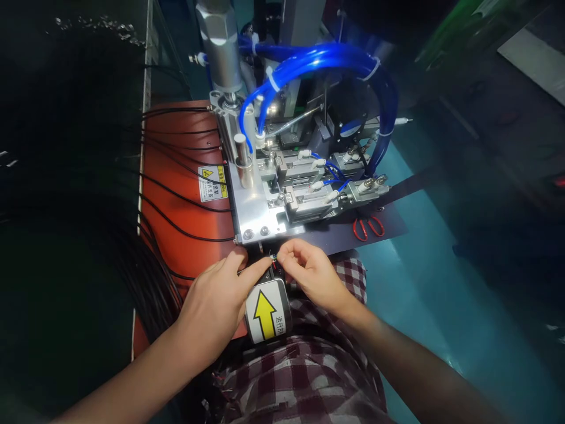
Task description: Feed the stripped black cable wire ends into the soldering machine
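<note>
My right hand (313, 272) is closed in a pinch at the tips of some thin coloured wires (274, 259), just in front of the machine. From the other side, the thumb of my left hand (216, 294) reaches to the same wires. The left fingers are curled, and what they hold is mostly hidden. Directly below the fingertips is a dark fixture, and beneath it a white label (267, 312) with a yellow arrow. Behind both hands stands the machine's bright metal plate (253, 215).
Black cables (185, 231) run across an orange-red surface (176, 153) on the left. Blue air tubes (326, 58) arch above several small pneumatic cylinders (309, 203). Red-handled scissors (361, 230) lie at the right edge of the dark base plate. A warning sticker (212, 182) sits by the machine.
</note>
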Motion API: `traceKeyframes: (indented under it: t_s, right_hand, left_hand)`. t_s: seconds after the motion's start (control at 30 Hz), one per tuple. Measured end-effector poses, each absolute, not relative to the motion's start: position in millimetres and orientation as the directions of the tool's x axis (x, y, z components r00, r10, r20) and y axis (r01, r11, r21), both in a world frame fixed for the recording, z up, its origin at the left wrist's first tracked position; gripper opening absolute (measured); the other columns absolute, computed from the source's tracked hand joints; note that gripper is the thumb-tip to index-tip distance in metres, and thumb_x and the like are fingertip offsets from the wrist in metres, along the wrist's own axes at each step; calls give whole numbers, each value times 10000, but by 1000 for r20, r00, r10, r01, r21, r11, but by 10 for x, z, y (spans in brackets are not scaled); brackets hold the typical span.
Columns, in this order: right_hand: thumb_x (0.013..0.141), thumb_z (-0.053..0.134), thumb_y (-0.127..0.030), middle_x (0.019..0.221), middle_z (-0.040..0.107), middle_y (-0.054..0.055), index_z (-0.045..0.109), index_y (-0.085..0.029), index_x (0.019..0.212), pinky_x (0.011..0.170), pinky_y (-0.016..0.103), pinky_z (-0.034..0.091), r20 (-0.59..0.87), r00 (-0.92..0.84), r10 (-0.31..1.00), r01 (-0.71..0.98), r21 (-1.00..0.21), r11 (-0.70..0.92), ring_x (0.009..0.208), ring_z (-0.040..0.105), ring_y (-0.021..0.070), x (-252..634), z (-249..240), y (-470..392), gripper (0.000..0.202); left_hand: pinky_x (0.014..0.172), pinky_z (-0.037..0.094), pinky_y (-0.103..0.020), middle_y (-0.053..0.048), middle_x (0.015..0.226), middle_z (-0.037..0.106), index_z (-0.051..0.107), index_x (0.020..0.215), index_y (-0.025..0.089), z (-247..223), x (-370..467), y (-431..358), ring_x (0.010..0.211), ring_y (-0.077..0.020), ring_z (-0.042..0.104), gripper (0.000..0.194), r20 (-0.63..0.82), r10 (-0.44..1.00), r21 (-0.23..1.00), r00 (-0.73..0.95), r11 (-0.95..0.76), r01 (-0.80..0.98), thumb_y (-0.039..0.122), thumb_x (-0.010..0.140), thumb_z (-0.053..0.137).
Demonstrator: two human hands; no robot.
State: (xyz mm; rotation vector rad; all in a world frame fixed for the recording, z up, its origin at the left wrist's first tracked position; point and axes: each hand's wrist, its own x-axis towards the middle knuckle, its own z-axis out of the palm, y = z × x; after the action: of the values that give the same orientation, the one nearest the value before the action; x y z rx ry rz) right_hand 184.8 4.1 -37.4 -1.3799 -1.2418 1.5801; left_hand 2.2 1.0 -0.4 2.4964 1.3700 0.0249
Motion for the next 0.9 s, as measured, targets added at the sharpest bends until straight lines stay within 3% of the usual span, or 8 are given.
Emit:
traceKeyframes:
  t_s: [0.3,0.73,0.9]
  right_hand:
    - [833,527,-282,592,468,-46,534,-186,767,498,222,374,-333,-189,924,85,-943,-322,516,462,103,1845,-397,58,116]
    - [833,533,-318,618,511,-24,574,-172,787,513,235,383,-309,-97,946,206,-936,-285,538,478,112,1865,-368,53,158]
    - [803,562,-310,571,484,-40,563,-171,746,489,226,367,-322,-119,939,155,-940,-302,505,457,102,1808,-378,76,149]
  left_hand:
    - [621,510,-327,-90,911,544,551,1239,233,12,30,11,767,-222,591,470,-137,827,271,546,-499,823,71,813,435]
    - [601,505,-310,-85,910,548,559,1229,245,4,36,15,744,-214,594,460,-114,827,242,551,-514,823,75,814,457]
    - [582,495,-305,-81,898,538,555,1232,248,-17,32,8,719,-207,582,466,-103,830,238,549,-515,823,69,821,426]
